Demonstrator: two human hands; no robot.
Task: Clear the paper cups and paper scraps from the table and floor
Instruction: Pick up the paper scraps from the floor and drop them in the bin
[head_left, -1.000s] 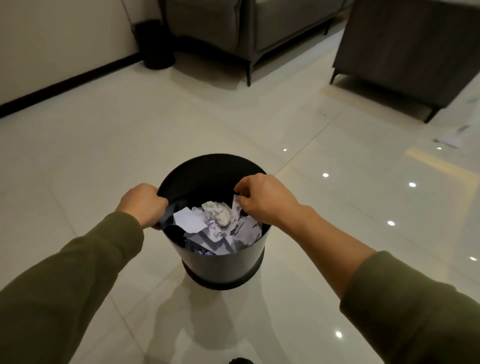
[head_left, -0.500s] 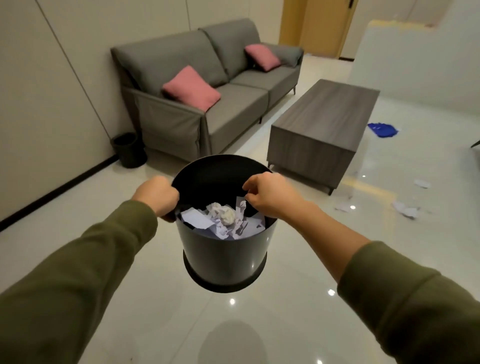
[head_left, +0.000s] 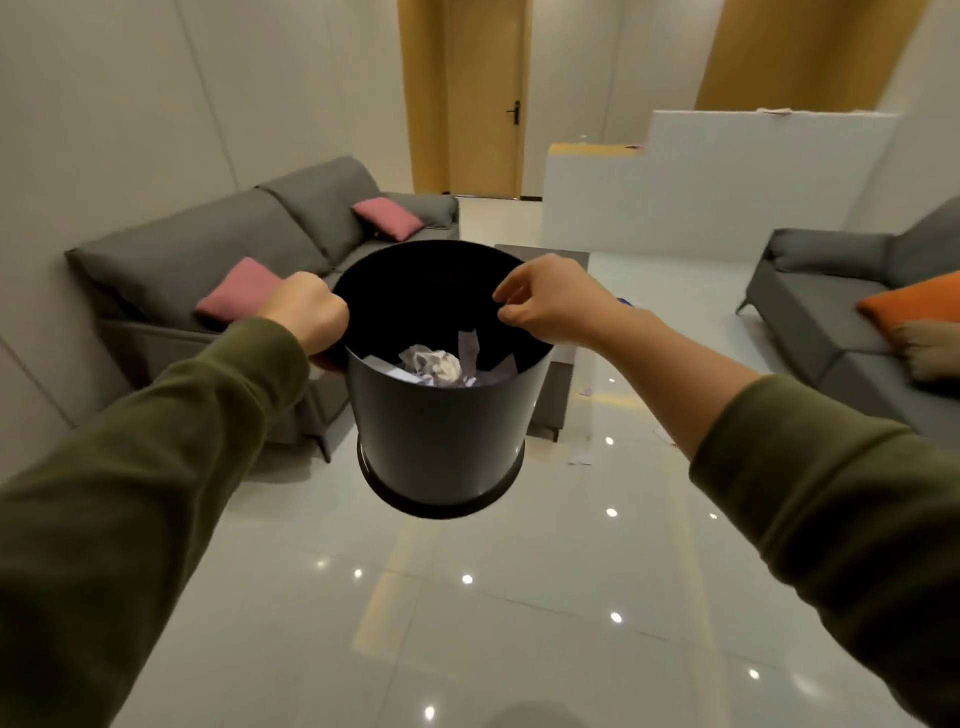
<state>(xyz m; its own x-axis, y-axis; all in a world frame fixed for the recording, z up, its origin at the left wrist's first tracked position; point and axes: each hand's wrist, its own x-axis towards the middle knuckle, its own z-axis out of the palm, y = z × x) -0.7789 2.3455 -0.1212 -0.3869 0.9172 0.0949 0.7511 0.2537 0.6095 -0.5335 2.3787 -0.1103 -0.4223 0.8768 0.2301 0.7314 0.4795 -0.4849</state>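
Here, a black bin (head_left: 441, 431) hangs in the air in front of the person, clear of the glossy tiled floor (head_left: 519, 597), held by its rim from both sides. It is upright: its long axis runs roughly vertical, base down, open mouth up and tipped a little toward the camera, so the dark inner wall shows. The left hand (head_left: 306, 317) is closed in a fist over the left side of the rim, fingers curled tightly together round the edge. The right hand (head_left: 550, 304) takes the right side of the rim with fingers bent and close together, the thumb and forefinger tips reaching in over the mouth; the exact contact with the edge is hidden behind the hand. Both arms wear olive-green sleeves (head_left: 130, 493), the right one pushed up the forearm.

Low inside the bin lie paper scraps (head_left: 470, 358): a crumpled whitish ball in the middle, flat white pieces beside it and a pale strip standing on end. More loose scraps (head_left: 581, 457) lie on the floor beyond the bin, near the foot of a grey coffee table (head_left: 563, 364) that the bin mostly hides. To the left a grey sofa (head_left: 208, 244) along the wall carries two pink cushions (head_left: 387, 217); to the right a second grey sofa (head_left: 831, 291) holds an orange cushion (head_left: 914, 301). Further back stand a white partition (head_left: 727, 182) and a wooden door (head_left: 483, 98)
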